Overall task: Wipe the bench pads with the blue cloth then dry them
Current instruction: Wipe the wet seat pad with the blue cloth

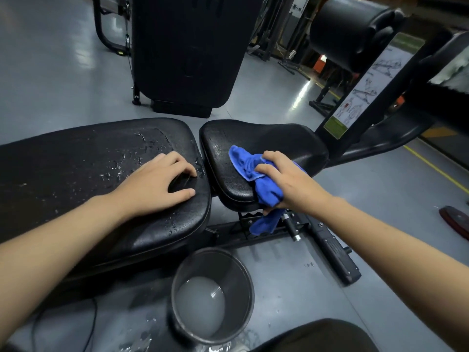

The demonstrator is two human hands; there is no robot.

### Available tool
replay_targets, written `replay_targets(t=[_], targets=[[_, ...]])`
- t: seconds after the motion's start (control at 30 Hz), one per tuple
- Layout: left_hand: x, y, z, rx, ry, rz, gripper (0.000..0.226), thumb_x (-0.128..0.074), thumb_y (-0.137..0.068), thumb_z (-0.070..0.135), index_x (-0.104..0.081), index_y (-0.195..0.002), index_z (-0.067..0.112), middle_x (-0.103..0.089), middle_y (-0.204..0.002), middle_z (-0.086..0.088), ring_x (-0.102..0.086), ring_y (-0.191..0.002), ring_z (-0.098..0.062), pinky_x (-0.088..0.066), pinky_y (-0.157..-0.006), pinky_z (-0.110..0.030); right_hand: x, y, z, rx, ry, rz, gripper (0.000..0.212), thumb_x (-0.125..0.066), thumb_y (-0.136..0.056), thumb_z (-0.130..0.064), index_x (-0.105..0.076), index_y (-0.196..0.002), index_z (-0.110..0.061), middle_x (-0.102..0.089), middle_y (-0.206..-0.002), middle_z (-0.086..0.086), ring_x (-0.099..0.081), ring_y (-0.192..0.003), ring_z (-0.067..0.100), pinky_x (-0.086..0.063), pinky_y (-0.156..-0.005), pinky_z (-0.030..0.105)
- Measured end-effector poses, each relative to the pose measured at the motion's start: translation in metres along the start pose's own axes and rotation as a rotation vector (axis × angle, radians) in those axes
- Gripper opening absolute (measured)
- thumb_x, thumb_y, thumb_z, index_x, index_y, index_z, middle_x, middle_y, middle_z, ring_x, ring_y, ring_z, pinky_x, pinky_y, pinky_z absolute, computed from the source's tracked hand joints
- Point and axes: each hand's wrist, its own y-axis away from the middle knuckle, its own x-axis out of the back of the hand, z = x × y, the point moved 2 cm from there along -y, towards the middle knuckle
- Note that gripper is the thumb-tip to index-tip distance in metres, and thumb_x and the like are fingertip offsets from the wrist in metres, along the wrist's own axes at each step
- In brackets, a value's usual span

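Two black bench pads lie side by side across the middle of the view. The long back pad [76, 161] on the left is wet, with water drops and streaks on its top. My left hand [157, 184] rests on its right end, fingers arched with the tips touching the pad. The smaller seat pad [279, 141] is on the right. My right hand [286, 179] grips the bunched blue cloth [253, 171] against the seat pad's near edge. One tail of the cloth hangs down past the edge over the frame.
A dark bucket [243, 280] with cloudy water stands on the grey floor right below the gap between the pads. The bench's black frame [330, 247] runs to the right. A black machine pad [187, 52] stands behind, and an instruction placard [365, 90] is at right.
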Motion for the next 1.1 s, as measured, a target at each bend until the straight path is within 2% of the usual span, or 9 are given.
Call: replay_targets(t=[0.23,0.33,0.5,0.57,0.67,0.77,0.83,1.0,1.1], targets=[[0.001,-0.003,0.001,0.012,-0.002,-0.006,0.051,-0.043,-0.078,0.070,-0.055,-0.118,0.040,-0.046,-0.114,0.018,-0.044,-0.105,-0.010,-0.043,-0.093,-0.037,-0.012,-0.017,-0.034,0.055,0.086,0.024,0.092,-0.091,-0.051,-0.053,-0.058,-0.122,-0.004,-0.051,-0.125,0.023,-0.051,-0.102,0.038,-0.045,-0.091,0.048],[0.000,-0.002,0.001,0.020,0.005,0.001,0.050,-0.044,-0.078,0.069,-0.056,-0.117,0.040,-0.046,-0.112,0.019,-0.043,-0.103,-0.009,-0.042,-0.091,-0.034,-0.012,-0.013,-0.029,0.031,0.080,0.009,0.099,-0.091,-0.051,-0.061,-0.053,-0.127,-0.008,-0.049,-0.130,0.020,-0.050,-0.106,0.036,-0.045,-0.094,0.043],[-0.002,-0.002,0.000,0.025,0.007,0.002,0.045,-0.047,-0.080,0.068,-0.054,-0.117,0.043,-0.046,-0.113,0.019,-0.044,-0.102,-0.010,-0.043,-0.092,-0.036,-0.006,0.001,-0.004,-0.017,0.059,0.003,0.093,-0.090,-0.057,-0.058,-0.050,-0.130,-0.015,-0.047,-0.135,0.015,-0.050,-0.110,0.034,-0.047,-0.086,0.037],[-0.003,-0.001,0.000,0.024,-0.002,0.003,0.044,-0.046,-0.081,0.069,-0.053,-0.117,0.045,-0.045,-0.113,0.020,-0.043,-0.101,-0.010,-0.043,-0.090,-0.036,-0.002,0.008,0.011,-0.063,0.068,0.011,0.094,-0.089,-0.058,-0.061,-0.053,-0.130,-0.012,-0.048,-0.135,0.017,-0.052,-0.111,0.036,-0.045,-0.089,0.036],[-0.003,0.000,0.000,0.020,-0.015,0.009,0.045,-0.042,-0.079,0.071,-0.050,-0.116,0.048,-0.044,-0.113,0.021,-0.043,-0.100,-0.008,-0.043,-0.087,-0.035,0.004,0.023,0.043,-0.196,-0.012,0.035,0.101,-0.090,-0.053,-0.063,-0.051,-0.133,-0.015,-0.044,-0.143,0.017,-0.049,-0.125,0.035,-0.044,-0.097,0.037],[-0.003,-0.001,0.001,0.024,-0.011,0.016,0.037,-0.051,-0.082,0.068,-0.050,-0.114,0.049,-0.046,-0.114,0.021,-0.042,-0.099,-0.007,-0.040,-0.086,-0.032,0.005,0.031,0.067,-0.312,-0.096,0.061,0.108,-0.093,-0.047,-0.059,-0.047,-0.137,-0.020,-0.038,-0.150,0.016,-0.042,-0.137,0.033,-0.040,-0.105,0.039],[-0.003,-0.001,0.001,0.025,-0.015,0.018,0.034,-0.054,-0.083,0.065,-0.050,-0.112,0.048,-0.046,-0.114,0.020,-0.042,-0.099,-0.007,-0.039,-0.086,-0.032,0.003,0.032,0.076,-0.350,-0.124,0.064,0.110,-0.094,-0.046,-0.057,-0.048,-0.138,-0.017,-0.036,-0.152,0.017,-0.039,-0.140,0.034,-0.037,-0.110,0.040],[-0.001,0.000,0.002,0.035,-0.003,0.022,0.045,-0.042,-0.077,0.072,-0.052,-0.114,0.047,-0.045,-0.111,0.022,-0.042,-0.098,-0.005,-0.042,-0.086,-0.033,0.009,0.034,0.093,-0.432,-0.185,0.088,0.103,-0.096,-0.055,-0.041,-0.050,-0.142,-0.010,-0.035,-0.154,0.015,-0.035,-0.143,0.033,-0.032,-0.117,0.044],[-0.001,0.002,0.002,0.041,-0.007,0.018,0.044,-0.041,-0.078,0.073,-0.050,-0.114,0.050,-0.045,-0.112,0.024,-0.043,-0.100,-0.006,-0.045,-0.089,-0.036,0.012,0.035,0.103,-0.508,-0.227,0.108,0.095,-0.095,-0.061,-0.037,-0.050,-0.142,-0.015,-0.034,-0.154,0.006,-0.036,-0.142,0.025,-0.030,-0.117,0.038]])
